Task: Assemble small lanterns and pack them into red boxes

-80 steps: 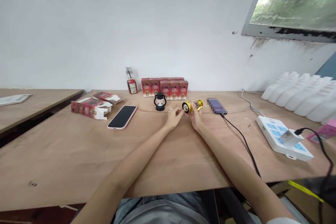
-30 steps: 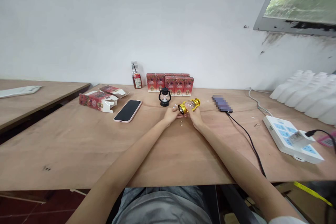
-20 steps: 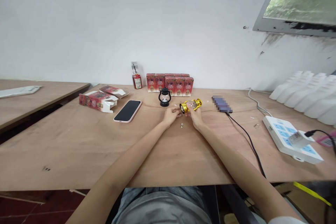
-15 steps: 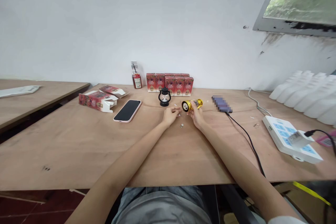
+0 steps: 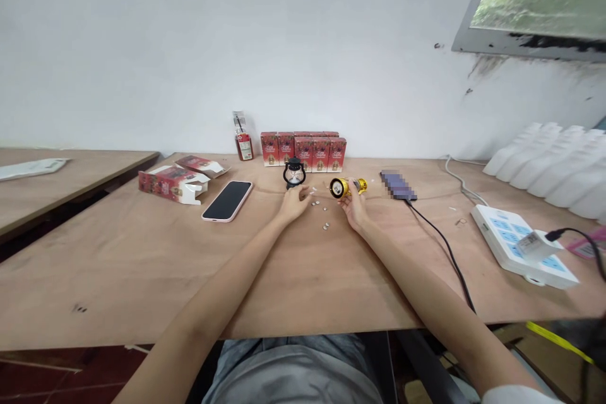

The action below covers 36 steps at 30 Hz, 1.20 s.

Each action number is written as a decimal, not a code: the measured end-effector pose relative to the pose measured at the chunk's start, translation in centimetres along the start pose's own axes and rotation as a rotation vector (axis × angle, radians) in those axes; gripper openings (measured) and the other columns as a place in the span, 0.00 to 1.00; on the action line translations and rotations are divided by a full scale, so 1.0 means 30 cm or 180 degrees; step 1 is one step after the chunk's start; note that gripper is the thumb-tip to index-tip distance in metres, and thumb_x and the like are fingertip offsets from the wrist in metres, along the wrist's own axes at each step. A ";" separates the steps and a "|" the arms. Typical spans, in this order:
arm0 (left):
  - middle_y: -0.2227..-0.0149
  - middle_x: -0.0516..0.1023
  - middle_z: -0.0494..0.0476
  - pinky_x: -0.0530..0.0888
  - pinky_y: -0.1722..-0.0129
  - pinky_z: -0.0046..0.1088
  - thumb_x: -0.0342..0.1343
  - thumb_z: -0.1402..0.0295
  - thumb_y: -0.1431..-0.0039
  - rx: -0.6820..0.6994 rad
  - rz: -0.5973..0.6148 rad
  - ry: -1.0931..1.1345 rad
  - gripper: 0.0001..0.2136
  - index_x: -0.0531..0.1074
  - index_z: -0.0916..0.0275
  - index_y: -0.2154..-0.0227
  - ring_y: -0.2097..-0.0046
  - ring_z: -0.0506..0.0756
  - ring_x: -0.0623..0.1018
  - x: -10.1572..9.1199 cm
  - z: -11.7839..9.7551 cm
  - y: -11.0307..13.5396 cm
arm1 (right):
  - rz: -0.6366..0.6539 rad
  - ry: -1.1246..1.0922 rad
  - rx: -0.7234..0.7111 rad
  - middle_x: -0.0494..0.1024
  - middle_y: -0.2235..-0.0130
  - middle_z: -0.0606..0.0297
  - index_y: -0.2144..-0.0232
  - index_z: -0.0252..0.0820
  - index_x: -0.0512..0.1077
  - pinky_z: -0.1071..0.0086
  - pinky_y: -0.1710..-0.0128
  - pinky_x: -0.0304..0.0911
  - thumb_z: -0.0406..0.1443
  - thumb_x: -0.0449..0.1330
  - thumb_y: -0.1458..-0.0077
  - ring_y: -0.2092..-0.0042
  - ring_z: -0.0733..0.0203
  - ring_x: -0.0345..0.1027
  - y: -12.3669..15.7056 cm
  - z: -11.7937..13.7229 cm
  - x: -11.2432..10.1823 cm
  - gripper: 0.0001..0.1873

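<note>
My right hand [image 5: 354, 207] is closed around a small gold lantern [image 5: 360, 185], tipped on its side so that its round, dark-rimmed base faces left and toward me. My left hand [image 5: 294, 203] rests low over the table with its fingers loosely apart; I see nothing held in it. Just behind it stands a small black lantern [image 5: 294, 172] with a clear globe, its base partly hidden by the hand. Several small silvery discs like button cells [image 5: 326, 226] lie on the wood between my hands. Small white bits [image 5: 313, 190] lie near the left fingertips.
Red boxes [image 5: 303, 153] stand by the wall, beside a bottle [image 5: 245, 145]. Opened red boxes [image 5: 170, 183] and a phone [image 5: 228, 201] lie left. Rightward are a second phone [image 5: 398, 185] on a cable, a power strip [image 5: 523, 246] and white bottles [image 5: 553, 167].
My left hand has moved left, from among the discs to in front of the black lantern, and its fingers have loosened. More discs show on the table. The gold lantern stays in my right hand.
</note>
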<state>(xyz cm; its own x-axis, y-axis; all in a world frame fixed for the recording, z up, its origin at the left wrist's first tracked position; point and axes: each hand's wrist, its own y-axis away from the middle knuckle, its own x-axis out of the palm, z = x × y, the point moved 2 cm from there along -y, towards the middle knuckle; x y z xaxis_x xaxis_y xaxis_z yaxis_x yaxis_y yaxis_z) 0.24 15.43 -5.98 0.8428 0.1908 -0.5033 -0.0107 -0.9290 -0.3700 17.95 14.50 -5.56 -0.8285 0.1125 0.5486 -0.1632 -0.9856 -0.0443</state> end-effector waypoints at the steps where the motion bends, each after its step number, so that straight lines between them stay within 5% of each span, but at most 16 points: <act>1: 0.49 0.73 0.67 0.67 0.45 0.41 0.56 0.69 0.46 0.0058 0.0118 -0.0159 0.16 0.71 0.67 0.54 0.46 0.63 0.72 -0.013 0.003 -0.002 | -0.0014 -0.0021 -0.0013 0.71 0.80 0.75 0.72 0.43 0.65 0.77 0.80 0.59 0.50 0.66 0.58 0.80 0.70 0.62 0.000 0.000 0.000 0.20; 8: 0.39 0.63 0.65 0.57 0.39 0.42 0.58 0.50 0.51 0.0531 0.1059 -0.0880 0.34 0.63 0.64 0.44 0.38 0.65 0.62 -0.020 -0.021 0.029 | -0.0104 -0.0124 -0.0041 0.72 0.78 0.75 0.71 0.42 0.65 0.77 0.79 0.59 0.49 0.66 0.59 0.78 0.70 0.63 -0.005 -0.007 -0.002 0.21; 13: 0.35 0.51 0.72 0.52 0.37 0.41 0.54 0.46 0.50 0.0680 0.1430 -0.1430 0.42 0.53 0.73 0.39 0.35 0.66 0.53 0.025 -0.075 0.102 | -0.0128 -0.0154 -0.0038 0.71 0.79 0.75 0.73 0.42 0.65 0.76 0.79 0.58 0.49 0.65 0.58 0.79 0.70 0.63 -0.010 -0.009 -0.003 0.20; 21: 0.36 0.55 0.69 0.54 0.37 0.39 0.33 0.55 0.35 0.0717 0.1480 -0.1556 0.29 0.53 0.72 0.39 0.35 0.60 0.55 0.065 -0.134 0.156 | -0.0187 -0.0248 0.0003 0.71 0.79 0.75 0.72 0.42 0.65 0.77 0.80 0.59 0.50 0.65 0.59 0.79 0.70 0.63 -0.014 -0.009 -0.006 0.20; 28: 0.38 0.58 0.71 0.58 0.39 0.41 0.49 0.47 0.45 0.1120 0.1671 -0.1520 0.36 0.57 0.71 0.41 0.36 0.64 0.58 0.076 -0.177 0.213 | -0.0181 -0.0256 0.0000 0.72 0.78 0.73 0.72 0.42 0.66 0.77 0.81 0.59 0.49 0.65 0.60 0.79 0.69 0.64 -0.016 -0.005 -0.002 0.20; 36: 0.46 0.70 0.65 0.64 0.42 0.36 0.48 0.65 0.40 0.1649 0.1324 -0.1822 0.17 0.67 0.67 0.51 0.43 0.59 0.68 0.163 -0.203 0.174 | -0.0063 -0.0113 -0.0135 0.72 0.78 0.73 0.70 0.42 0.67 0.74 0.81 0.60 0.49 0.67 0.63 0.79 0.68 0.63 -0.014 -0.002 0.004 0.22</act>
<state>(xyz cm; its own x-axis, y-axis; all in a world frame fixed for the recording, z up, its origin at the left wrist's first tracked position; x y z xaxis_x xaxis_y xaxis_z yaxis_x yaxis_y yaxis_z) 7.59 9.57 -5.62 0.3181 0.1278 -0.9394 -0.6172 -0.7242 -0.3075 17.88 14.92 -5.53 -0.8055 0.1266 0.5789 -0.2024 -0.9769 -0.0680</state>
